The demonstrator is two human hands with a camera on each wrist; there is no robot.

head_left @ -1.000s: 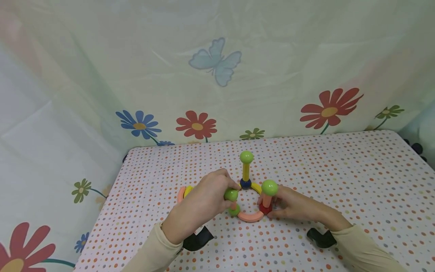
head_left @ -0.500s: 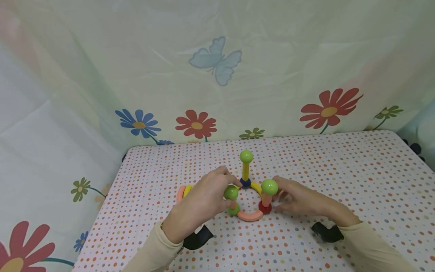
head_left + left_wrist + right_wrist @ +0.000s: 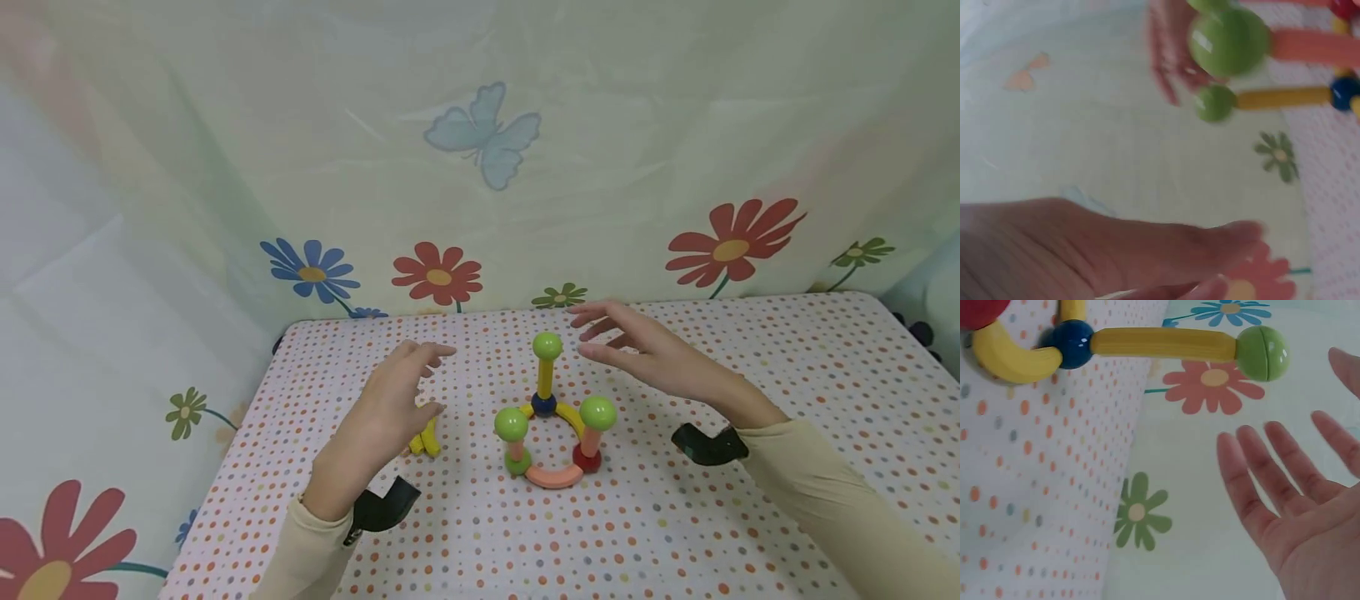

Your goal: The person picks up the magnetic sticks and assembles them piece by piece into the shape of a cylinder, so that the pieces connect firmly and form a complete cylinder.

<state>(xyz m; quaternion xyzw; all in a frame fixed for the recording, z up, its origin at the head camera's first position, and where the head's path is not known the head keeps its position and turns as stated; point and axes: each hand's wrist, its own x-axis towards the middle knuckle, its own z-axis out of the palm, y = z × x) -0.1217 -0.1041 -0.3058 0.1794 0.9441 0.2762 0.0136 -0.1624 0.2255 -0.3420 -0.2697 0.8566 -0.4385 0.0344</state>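
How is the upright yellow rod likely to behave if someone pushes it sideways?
The yellow rod looks stiff, as it stands straight. It may tip at the dark blue ball, its only visible support, with a green ball perhaps adding weight on top. The green ball's glossy surface could feel slippery.
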